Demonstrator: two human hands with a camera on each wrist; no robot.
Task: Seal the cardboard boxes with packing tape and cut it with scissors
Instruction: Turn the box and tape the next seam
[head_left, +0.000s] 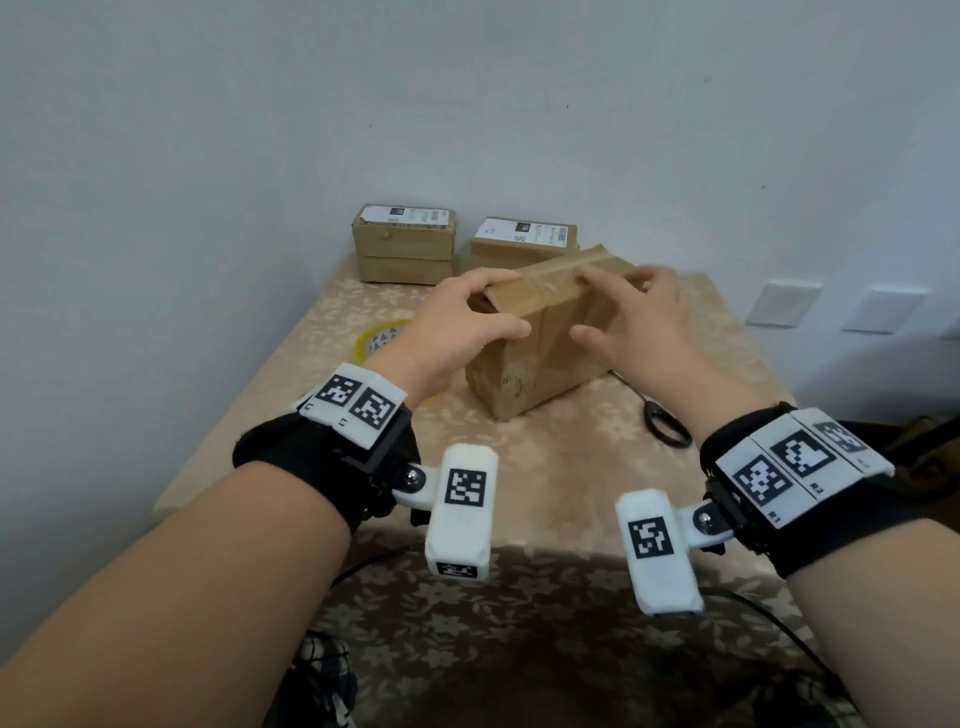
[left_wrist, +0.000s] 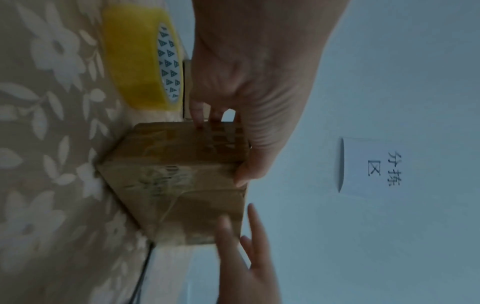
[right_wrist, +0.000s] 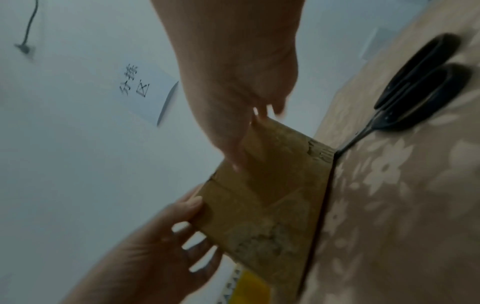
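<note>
Left hand (head_left: 457, 322) fingers curled over cardboard box (head_left: 540, 358) top corner; right hand (head_left: 639, 322) fingers spread wide, flat on top.

Both forearms reach forward from the near edge, each wrist wrapped in a black band with white marker tags. The left hand (head_left: 457, 322) grips the near-left top corner of the box (head_left: 545, 353): its fingers curl over the top edge and its thumb lies along the near side. The right hand (head_left: 639, 322) hovers at the box's right part, fingers spread and fairly straight over the top, thumb pointing left toward the left thumb. Whether its fingertips touch the cardboard is unclear.
</note>
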